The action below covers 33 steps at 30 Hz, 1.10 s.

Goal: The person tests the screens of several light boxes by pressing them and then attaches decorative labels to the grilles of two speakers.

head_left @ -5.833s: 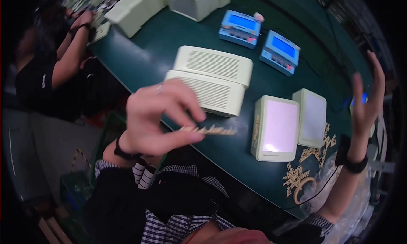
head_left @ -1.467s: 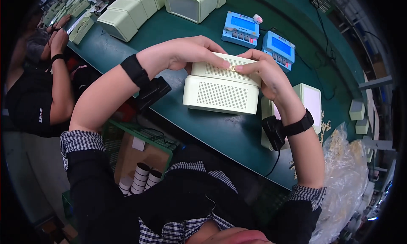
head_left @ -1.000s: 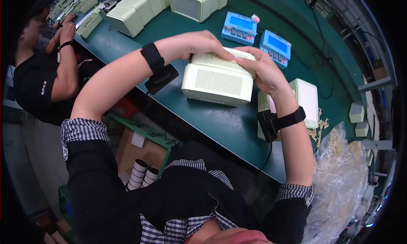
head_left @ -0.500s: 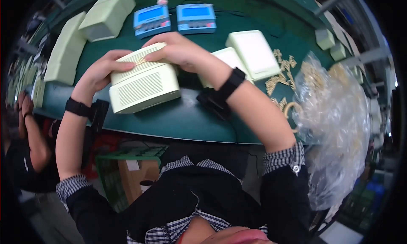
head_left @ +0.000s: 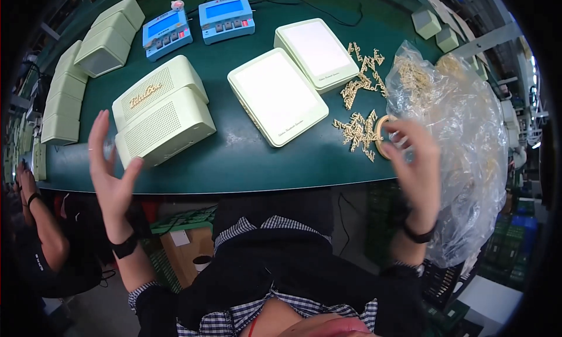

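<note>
Two pale green speaker-like boxes with perforated grilles stand side by side at the left: the farther box (head_left: 181, 73) bears a gold script badge (head_left: 145, 96), and the nearer box (head_left: 193, 119) has a plain grille. Beside the nearer one, my left hand (head_left: 111, 176) is raised, fingers spread and holding nothing. Far to the right, my right hand (head_left: 417, 164) hovers with thumb and fingers apart, somewhat blurred. Close to its fingertips are a tan ring like a tape roll (head_left: 381, 139) and a pile of small gold script badges (head_left: 358, 132).
Two boxes with white faces (head_left: 278, 97) lie mid-table. More gold badges (head_left: 366, 73) and a clear plastic bag (head_left: 468, 161) are at right. Two blue devices with screens (head_left: 227, 19) and rows of green boxes (head_left: 61, 111) stand behind and left. Another person's arm (head_left: 47, 226) shows at far left.
Both hands have let go of the green box with the badge, which now rests on the table. My right hand has moved far right toward the badges; the whole view has shifted.
</note>
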Available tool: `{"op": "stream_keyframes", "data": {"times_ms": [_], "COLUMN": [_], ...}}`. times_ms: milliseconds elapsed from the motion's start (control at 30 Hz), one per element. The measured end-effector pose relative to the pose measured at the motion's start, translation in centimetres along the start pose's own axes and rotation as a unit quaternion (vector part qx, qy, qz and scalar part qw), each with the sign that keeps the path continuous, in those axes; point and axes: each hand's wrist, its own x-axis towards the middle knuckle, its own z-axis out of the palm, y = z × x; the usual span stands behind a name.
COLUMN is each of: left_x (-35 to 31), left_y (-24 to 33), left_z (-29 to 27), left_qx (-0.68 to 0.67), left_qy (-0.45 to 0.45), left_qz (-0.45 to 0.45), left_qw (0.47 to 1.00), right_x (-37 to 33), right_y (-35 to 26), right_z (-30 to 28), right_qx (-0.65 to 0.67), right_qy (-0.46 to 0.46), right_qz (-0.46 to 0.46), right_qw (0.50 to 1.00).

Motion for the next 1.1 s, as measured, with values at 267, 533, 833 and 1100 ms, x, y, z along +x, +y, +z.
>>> {"op": "stream_keyframes", "data": {"times_ms": [267,533,833,1100], "left_x": [-0.7,-1.5,-1.6,-1.6], "left_y": [1.4,2.3,2.4,2.2], "left_z": [4.4,5.6,5.9,5.7], "left_qx": [-0.061,-0.069,-0.075,-0.087], "left_qy": [-0.022,-0.027,-0.028,-0.028], "left_qz": [-0.028,-0.012,-0.020,-0.013], "left_qw": [0.997,0.997,0.997,0.996], "right_x": [-2.8,-0.6,1.0,0.2], "right_y": [6.2,6.4,4.4,5.9], "right_z": [8.6,8.5,9.4,9.4], "right_qx": [-0.043,-0.036,-0.089,0.031], "right_qy": [0.123,0.142,0.140,0.158], "right_qz": [-0.019,-0.078,0.011,0.088], "right_qw": [0.991,0.986,0.986,0.983]}}
